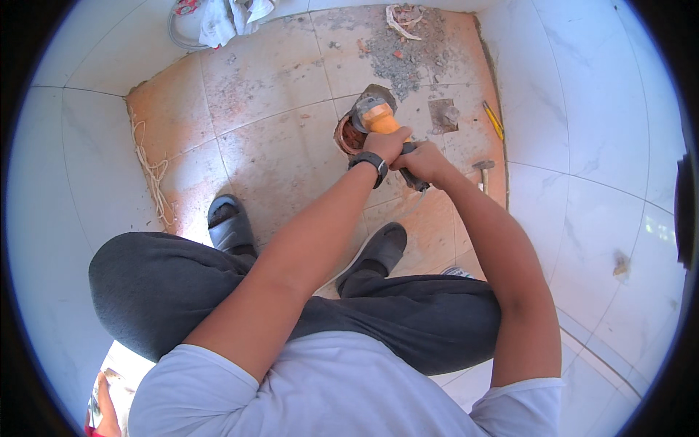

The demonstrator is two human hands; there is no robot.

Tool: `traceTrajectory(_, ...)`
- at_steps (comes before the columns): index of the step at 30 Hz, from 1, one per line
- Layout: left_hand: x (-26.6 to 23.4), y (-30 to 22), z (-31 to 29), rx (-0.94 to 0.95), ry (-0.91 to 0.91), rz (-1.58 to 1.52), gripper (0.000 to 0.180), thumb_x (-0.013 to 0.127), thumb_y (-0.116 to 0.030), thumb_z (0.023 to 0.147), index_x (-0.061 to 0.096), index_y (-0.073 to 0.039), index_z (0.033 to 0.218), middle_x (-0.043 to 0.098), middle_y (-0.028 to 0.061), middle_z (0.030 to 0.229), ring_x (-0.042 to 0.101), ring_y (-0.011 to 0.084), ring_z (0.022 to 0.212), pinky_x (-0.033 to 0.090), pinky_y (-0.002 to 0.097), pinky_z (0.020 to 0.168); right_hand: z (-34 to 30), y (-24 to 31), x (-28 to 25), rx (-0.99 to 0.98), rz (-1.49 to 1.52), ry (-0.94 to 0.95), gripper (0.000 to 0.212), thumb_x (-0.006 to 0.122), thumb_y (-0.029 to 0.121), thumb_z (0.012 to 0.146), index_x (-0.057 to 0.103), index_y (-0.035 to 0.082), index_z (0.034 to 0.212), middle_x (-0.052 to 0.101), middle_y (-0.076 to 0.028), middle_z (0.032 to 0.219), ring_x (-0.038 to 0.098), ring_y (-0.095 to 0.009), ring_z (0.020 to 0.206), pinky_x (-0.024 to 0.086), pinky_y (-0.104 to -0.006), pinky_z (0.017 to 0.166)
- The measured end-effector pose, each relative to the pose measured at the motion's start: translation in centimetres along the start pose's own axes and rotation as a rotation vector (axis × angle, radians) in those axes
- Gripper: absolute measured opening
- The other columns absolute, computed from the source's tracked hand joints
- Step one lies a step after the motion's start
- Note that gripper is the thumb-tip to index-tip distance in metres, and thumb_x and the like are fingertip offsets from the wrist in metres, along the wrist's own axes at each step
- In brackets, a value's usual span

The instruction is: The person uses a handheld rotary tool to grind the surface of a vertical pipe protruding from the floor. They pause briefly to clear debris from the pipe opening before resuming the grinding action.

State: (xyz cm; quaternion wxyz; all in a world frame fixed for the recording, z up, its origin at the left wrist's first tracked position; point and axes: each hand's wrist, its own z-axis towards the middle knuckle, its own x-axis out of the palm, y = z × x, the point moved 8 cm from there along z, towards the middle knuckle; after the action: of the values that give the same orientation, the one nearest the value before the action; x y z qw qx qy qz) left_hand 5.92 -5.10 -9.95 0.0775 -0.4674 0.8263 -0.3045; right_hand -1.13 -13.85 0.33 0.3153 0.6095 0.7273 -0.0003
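Note:
Both of my hands are closed on an orange and dark grey angle grinder point(378, 117), its head pointing away from me over the floor. My left hand point(387, 145), with a black watch on the wrist, grips the body just behind the head. Behind it, my right hand point(428, 162) wraps round the dark rear end. Beneath and beside the grinder head lies a rough-edged hole point(342, 138) in the tiled floor, reddish inside. The grinder hides part of this hole, and I cannot make out its disc clearly.
Grey rubble point(404, 62) lies at the far side, near a square cutout point(443, 116). A yellow utility knife point(494, 121) and a hammer point(483, 173) rest by the right wall. Pale cord point(154, 178) runs along the left wall; white bags point(231, 20) sit far left.

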Motion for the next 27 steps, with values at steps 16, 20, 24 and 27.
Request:
traceTrajectory(16,-0.1,0.8,0.4,0.021,-0.06,0.062,0.067,0.084,-0.044,0.082,0.07,0.014,0.111,0.075,0.0164,0.106,0.073,0.0221,0.089,0.058,0.0363,0.074,1.3,-1.6,0.6,-0.019,0.04,0.075,0.038,0.086,0.031,0.067,0.079,-0.002,0.085,0.074,-0.011,0.081,0.07,-0.021,0.075,0.055,-0.0365,0.07)
traceTrajectory(20,0.1,0.8,0.2,0.02,-0.052,0.052,0.066,0.084,-0.044,0.082,0.071,0.014,0.111,0.075,0.0166,0.106,0.073,0.0224,0.089,0.058,0.0368,0.073,1.6,-2.0,0.5,-0.025,0.041,0.057,0.039,0.086,0.031,0.067,0.079,-0.003,0.086,0.075,-0.012,0.082,0.069,-0.022,0.074,0.054,-0.0362,0.07)
traceTrajectory(24,0.2,0.6,0.1,0.026,-0.054,0.089,0.064,0.083,-0.044,0.083,0.071,0.014,0.109,0.075,0.0165,0.105,0.073,0.0224,0.088,0.057,0.0366,0.073,1.7,-2.5,0.5,0.008,0.036,0.069,0.042,0.087,0.031,0.066,0.079,-0.003,0.087,0.075,-0.013,0.083,0.069,-0.022,0.074,0.054,-0.0361,0.07)
traceTrajectory(27,0.2,0.7,0.3,0.027,-0.062,0.096,0.062,0.083,-0.043,0.083,0.072,0.013,0.107,0.075,0.0162,0.105,0.073,0.0222,0.088,0.057,0.0362,0.072,1.7,-2.3,0.4,-0.016,0.047,0.063,0.043,0.087,0.032,0.065,0.079,-0.005,0.087,0.075,-0.014,0.083,0.069,-0.023,0.074,0.054,-0.0363,0.069)
